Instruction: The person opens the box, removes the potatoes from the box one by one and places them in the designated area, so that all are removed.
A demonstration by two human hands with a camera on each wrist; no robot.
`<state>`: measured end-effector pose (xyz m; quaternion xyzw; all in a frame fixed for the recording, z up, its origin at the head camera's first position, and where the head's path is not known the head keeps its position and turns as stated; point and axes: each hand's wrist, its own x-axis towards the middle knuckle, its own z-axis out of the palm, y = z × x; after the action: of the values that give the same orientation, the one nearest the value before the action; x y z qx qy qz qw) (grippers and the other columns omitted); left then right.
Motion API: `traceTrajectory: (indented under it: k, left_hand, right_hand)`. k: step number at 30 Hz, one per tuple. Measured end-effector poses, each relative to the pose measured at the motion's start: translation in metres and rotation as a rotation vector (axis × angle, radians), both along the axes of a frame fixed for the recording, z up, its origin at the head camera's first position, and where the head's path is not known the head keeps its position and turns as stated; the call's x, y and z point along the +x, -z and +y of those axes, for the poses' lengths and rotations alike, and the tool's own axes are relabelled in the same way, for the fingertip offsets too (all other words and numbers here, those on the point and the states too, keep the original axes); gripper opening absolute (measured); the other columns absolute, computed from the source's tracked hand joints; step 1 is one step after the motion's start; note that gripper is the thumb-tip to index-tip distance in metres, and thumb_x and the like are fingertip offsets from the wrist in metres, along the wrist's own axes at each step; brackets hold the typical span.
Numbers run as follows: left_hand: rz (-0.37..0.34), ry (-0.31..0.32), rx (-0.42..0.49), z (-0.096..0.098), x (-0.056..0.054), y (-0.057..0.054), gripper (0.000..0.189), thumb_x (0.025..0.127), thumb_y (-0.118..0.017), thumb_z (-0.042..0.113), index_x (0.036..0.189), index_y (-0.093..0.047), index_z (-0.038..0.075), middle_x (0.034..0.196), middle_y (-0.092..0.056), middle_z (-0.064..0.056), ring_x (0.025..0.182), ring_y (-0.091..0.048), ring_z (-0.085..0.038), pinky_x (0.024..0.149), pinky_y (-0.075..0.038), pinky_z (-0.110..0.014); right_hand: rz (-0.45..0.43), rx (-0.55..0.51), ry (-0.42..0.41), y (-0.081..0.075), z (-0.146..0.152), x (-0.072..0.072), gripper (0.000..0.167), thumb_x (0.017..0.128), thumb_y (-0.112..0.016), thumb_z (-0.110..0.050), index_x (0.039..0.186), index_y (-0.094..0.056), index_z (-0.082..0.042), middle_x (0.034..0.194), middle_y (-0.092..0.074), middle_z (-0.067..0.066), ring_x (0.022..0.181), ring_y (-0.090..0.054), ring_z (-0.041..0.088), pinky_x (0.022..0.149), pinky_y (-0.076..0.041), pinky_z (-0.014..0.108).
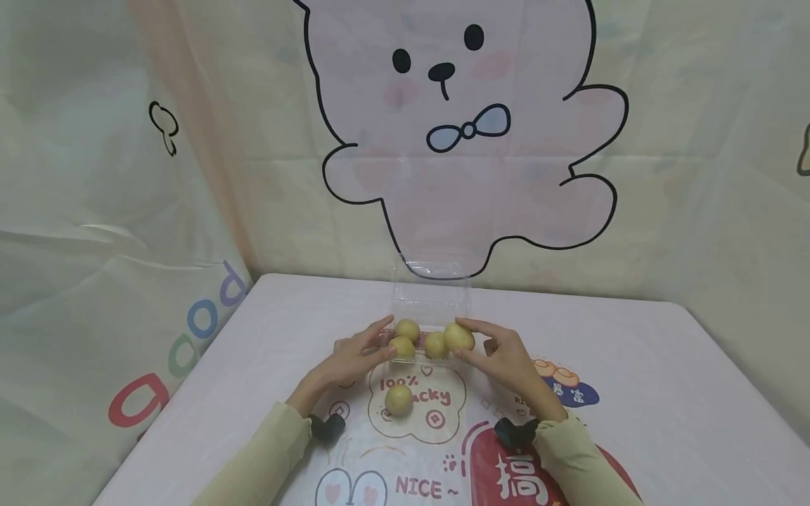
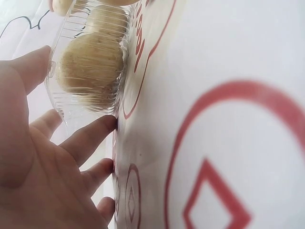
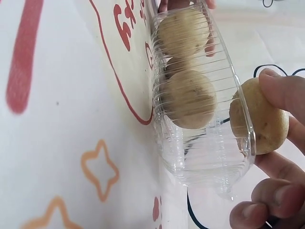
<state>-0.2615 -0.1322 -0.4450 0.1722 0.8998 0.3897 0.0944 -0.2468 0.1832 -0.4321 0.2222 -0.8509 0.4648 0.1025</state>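
Note:
A clear plastic box point(image 1: 405, 360) with an upright open lid point(image 1: 430, 292) holds three round yellowish potatoes, one of them a potato point(image 1: 436, 345) in its right half. My left hand point(image 1: 354, 355) holds the box's left end between thumb and forefinger; its other fingers reach down to the table in the left wrist view. My right hand point(image 1: 506, 351) pinches another potato point(image 3: 262, 117) between thumb and fingers, over the box's right end at rim height. Nearer to me, a loose potato point(image 1: 399, 400) lies on the table.
The table's white cover point(image 1: 633, 372) carries printed drawings and words. Behind it hangs a curtain point(image 1: 696, 211) with a large cartoon bear; another curtain point(image 1: 95, 232) hangs at the left. Dark straps point(image 1: 328, 429) sit at both wrists.

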Motion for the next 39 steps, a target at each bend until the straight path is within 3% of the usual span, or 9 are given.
traceTrajectory:
  k: [14,23,32,35,39]
  left_hand:
    - [0.016,0.012,-0.012,0.000,-0.002,0.000,0.070,0.101,-0.053,0.054,0.162,-0.025,0.035,0.154,-0.053,-0.008,0.152,-0.034,-0.037,0.122,-0.007,-0.069]
    - [0.011,0.007,-0.017,-0.001,-0.001,-0.002,0.070,0.101,-0.054,0.055,0.162,-0.026,0.036,0.155,-0.052,-0.007,0.153,-0.034,-0.037,0.123,-0.008,-0.068]
    - [0.003,0.007,-0.012,-0.001,0.000,-0.001,0.070,0.101,-0.054,0.055,0.162,-0.025,0.036,0.154,-0.053,-0.006,0.152,-0.035,-0.036,0.123,-0.007,-0.068]
    - [0.001,0.009,-0.007,-0.001,0.001,-0.002,0.070,0.101,-0.054,0.055,0.162,-0.026,0.036,0.154,-0.053,-0.006,0.153,-0.034,-0.036,0.123,-0.007,-0.067]
    - [-0.003,0.010,-0.008,-0.001,0.001,-0.003,0.070,0.101,-0.054,0.056,0.162,-0.025,0.037,0.155,-0.052,-0.005,0.153,-0.034,-0.035,0.123,-0.007,-0.066]
  right_hand:
    - [0.049,0.027,-0.013,0.000,0.003,0.008,0.052,0.084,-0.086,-0.024,0.132,-0.069,-0.017,0.127,-0.073,0.006,0.047,-0.031,-0.002,0.044,-0.031,0.020]
    - [0.051,0.013,-0.061,-0.002,0.002,0.014,0.050,0.085,-0.085,-0.022,0.133,-0.069,-0.019,0.110,-0.074,0.001,0.049,-0.031,0.000,0.044,-0.032,0.021]
    - [0.026,0.044,-0.119,-0.009,-0.005,0.021,0.050,0.084,-0.085,-0.026,0.132,-0.070,-0.019,0.077,-0.059,0.000,0.051,-0.033,0.000,0.046,-0.032,0.020]
    - [0.005,0.048,-0.145,-0.011,-0.007,0.023,0.050,0.084,-0.085,-0.025,0.132,-0.070,-0.019,0.066,-0.046,0.005,0.050,-0.031,0.000,0.045,-0.030,0.021]
    - [-0.030,0.060,-0.193,-0.014,-0.009,0.026,0.050,0.085,-0.085,-0.025,0.132,-0.070,-0.019,0.067,-0.047,0.013,0.050,-0.031,-0.001,0.044,-0.030,0.020]
